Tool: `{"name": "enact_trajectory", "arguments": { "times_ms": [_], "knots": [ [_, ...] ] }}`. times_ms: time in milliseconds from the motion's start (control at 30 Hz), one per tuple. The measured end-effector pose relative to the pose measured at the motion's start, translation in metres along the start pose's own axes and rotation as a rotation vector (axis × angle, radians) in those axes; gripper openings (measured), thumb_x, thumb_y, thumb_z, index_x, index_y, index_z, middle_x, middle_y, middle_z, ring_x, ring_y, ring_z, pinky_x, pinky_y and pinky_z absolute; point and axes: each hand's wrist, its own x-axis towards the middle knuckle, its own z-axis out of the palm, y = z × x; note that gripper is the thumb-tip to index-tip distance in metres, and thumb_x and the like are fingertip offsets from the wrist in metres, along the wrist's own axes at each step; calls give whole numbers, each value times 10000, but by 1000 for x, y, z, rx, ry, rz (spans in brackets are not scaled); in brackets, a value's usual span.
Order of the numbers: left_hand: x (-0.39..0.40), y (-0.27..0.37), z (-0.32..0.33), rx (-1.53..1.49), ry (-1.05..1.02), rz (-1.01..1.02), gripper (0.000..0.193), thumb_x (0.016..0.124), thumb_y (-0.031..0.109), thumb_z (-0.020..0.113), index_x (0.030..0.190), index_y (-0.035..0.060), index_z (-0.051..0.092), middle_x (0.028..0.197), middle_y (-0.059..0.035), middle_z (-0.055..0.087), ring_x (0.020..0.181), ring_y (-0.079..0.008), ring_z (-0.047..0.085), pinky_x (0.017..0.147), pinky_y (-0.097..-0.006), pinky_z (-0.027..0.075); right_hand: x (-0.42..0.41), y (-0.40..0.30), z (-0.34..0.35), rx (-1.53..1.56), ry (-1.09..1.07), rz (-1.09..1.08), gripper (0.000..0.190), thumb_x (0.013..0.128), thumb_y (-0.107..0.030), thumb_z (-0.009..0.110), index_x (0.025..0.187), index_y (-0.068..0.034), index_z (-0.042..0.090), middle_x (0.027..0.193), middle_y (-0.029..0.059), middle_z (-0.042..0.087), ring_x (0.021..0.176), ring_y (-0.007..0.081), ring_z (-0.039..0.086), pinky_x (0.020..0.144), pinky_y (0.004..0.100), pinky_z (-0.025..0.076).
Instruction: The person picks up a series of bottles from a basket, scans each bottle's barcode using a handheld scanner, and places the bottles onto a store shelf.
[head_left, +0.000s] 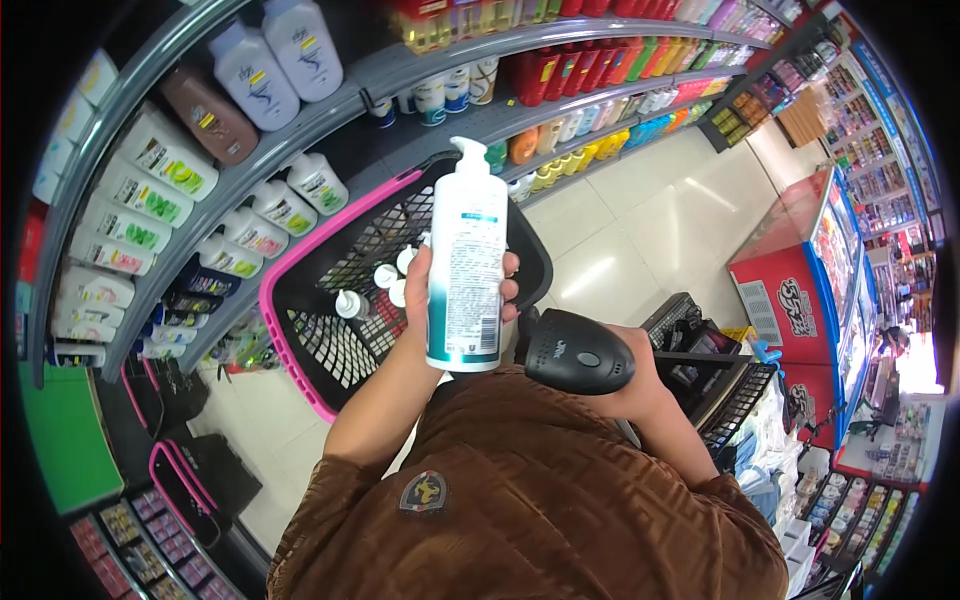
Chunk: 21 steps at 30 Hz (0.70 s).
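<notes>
A white and teal pump bottle (466, 270) stands upright in my left hand (421, 300), its printed back with a barcode turned towards me. My fingers wrap round its lower half. Just to its right, my right hand (626, 375) grips a black handheld barcode scanner (579, 354), whose head points towards the bottle; the scanner hides part of that hand. Behind the bottle is a black shopping basket with a pink rim (268, 300). Several white-topped bottles (351, 304) are inside it, partly hidden by my left hand and the bottle.
Shelves (352, 105) of shampoo and lotion bottles curve along the left and top. A red chest freezer (772, 277) stands at the right, near a keyboard (670, 321) and a black wire rack (739, 401). More pink-rimmed baskets (180, 480) are at the lower left, on or near the tiled floor.
</notes>
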Motion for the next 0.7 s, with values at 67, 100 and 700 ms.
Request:
{"name": "enact_trajectory", "arguments": {
  "times_ms": [67,100,700],
  "knots": [
    [-2,2,-3,7,14,16,863,969,636,535,1532,11,343,1380,-289,534,1169,-403,656,955,-551,583,3,-2,2,-8,-21,-17,364,701,-132,824,1006,5,682,797,131,674,688,302,689,646,351,535],
    [-3,2,-4,13,21,15,859,971,641,525,1534,17,348,1380,-283,540,1172,-399,656,951,-543,586,4,-5,3,-21,-25,-34,359,699,-127,821,1001,8,682,797,130,672,687,302,687,644,348,534],
    [-11,19,-1,100,110,126,901,928,665,578,1495,-8,385,1332,-229,588,1104,-352,685,892,-526,611,53,6,6,-40,-139,-131,338,686,-121,797,972,14,678,751,127,657,643,314,676,612,347,529]
  ]
}}
